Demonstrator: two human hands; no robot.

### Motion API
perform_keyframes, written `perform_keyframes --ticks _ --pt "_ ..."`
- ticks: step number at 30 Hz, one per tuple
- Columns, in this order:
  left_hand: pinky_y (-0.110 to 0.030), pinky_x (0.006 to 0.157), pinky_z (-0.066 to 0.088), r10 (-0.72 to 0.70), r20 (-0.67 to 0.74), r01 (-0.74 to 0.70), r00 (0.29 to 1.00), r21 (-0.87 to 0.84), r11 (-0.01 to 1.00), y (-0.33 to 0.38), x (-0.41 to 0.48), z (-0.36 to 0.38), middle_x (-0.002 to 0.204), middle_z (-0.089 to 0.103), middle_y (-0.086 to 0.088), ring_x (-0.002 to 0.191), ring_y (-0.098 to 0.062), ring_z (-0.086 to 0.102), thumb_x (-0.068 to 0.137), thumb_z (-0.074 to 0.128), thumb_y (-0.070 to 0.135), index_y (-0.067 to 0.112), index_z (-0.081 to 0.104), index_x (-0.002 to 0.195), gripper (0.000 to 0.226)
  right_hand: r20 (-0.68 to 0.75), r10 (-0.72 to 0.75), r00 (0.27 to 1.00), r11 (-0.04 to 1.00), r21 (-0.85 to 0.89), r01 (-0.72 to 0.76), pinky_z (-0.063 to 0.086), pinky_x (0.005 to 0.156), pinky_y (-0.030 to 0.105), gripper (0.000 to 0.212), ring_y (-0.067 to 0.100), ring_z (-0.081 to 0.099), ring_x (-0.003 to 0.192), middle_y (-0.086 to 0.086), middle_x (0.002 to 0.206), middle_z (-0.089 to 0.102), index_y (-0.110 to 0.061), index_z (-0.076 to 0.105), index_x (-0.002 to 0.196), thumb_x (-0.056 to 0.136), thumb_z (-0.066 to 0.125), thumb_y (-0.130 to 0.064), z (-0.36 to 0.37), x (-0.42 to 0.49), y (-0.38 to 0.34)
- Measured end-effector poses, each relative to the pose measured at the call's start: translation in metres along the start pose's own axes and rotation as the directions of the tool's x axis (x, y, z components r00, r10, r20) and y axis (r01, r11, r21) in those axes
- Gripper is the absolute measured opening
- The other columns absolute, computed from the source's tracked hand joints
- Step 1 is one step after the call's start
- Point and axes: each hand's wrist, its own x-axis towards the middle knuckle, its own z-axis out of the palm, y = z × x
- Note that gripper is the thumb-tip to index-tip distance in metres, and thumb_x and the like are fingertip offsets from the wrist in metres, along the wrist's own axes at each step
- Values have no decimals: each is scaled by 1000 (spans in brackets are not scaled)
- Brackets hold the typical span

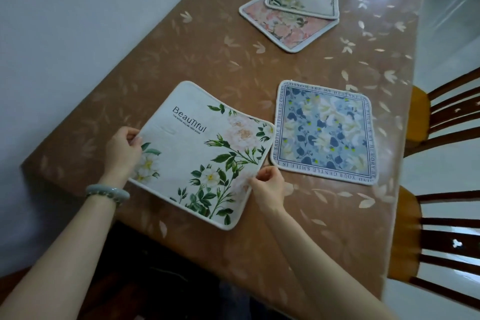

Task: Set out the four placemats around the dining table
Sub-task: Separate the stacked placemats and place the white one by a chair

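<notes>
Pinched at opposite edges by left hand (124,149) and right hand (267,184): cream floral fabric placemat (202,153), kept taut for squaring beside blue floral square placemat (324,132). Two stacked mats (291,13) presumably awaiting placement.

Looks like a home dining room: a table (181,65) under a leaf-print brown cover, wooden slat-back chairs (446,122) at the right edge, glossy white floor tiles (446,34).

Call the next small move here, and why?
Probably lower the white mat flat and let go. Both the left hand and right hand pinch its edges, and it bows above the table beside the blue mat, which already lies flat. Then the two stacked mats at the far end need spreading.
</notes>
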Motion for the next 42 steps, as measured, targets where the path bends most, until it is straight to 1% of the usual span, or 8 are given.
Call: perform_keyframes --ticks 4,17,24,31,35,38,40,42 --pt "-33 79 41 -29 5 29 1000 -14 999 -13 -33 0 97 59 -6 89 -22 54 92 57 8 5 61 108 17 5 -5 1000 998 -59 5 38 49 10 26 7 43 60 -5 67 48 -17 46 69 74 59 5 -13 -19 13" --pt "-33 77 41 -86 -23 84 996 -52 995 -39 -86 -4 96 59 -6 89 -23 54 92 56 9 6 61 105 14 42 18 999 994 -112 -13 38 62 29 19 15 44 67 3 72 51 -12 47 72 78 54 5 -23 -66 52" --pt "-30 74 38 -120 4 120 993 -58 991 -48 -91 8 94 57 -5 86 -20 52 93 56 9 6 61 103 12 24 58 998 991 -123 -55 37 59 29 21 16 45 67 3 71 52 -12 45 70 77 52 6 -20 -61 66" --pt "-36 79 46 -118 96 119 988 -7 993 -62 -84 13 104 63 -9 92 -24 58 92 57 12 9 62 106 15 47 143 989 979 -150 -135 36 54 23 17 16 43 65 2 72 52 -13 46 72 75 52 4 -17 -48 80" --pt "-45 93 44 -28 116 7 993 174 985 -58 -82 15 123 54 -14 112 -32 52 89 61 19 10 56 125 38 80 44 996 947 -320 -16 37 61 27 10 21 47 79 3 86 51 -13 48 78 77 56 -8 -17 -40 75" --pt "-46 109 31 192 217 -246 957 256 935 -38 -69 25 144 43 -13 133 -30 37 94 55 26 8 44 139 50 22 -174 984 853 -496 162 38 88 34 25 26 42 110 8 116 46 -14 57 102 81 62 -25 -12 -24 58" --pt "-43 116 21 326 323 -419 889 280 864 -20 -56 34 153 34 -10 143 -26 26 97 50 30 10 37 146 54 79 -258 963 759 -601 252 22 109 45 41 33 25 136 15 145 32 -19 53 125 86 58 -33 -6 -9 43" --pt "-40 118 13 418 418 -560 807 314 767 -5 -39 44 157 28 -7 146 -23 20 99 43 33 14 31 149 54 189 -279 942 638 -697 328 4 116 49 53 33 3 147 13 160 8 -27 38 142 91 50 -36 2 10 31"
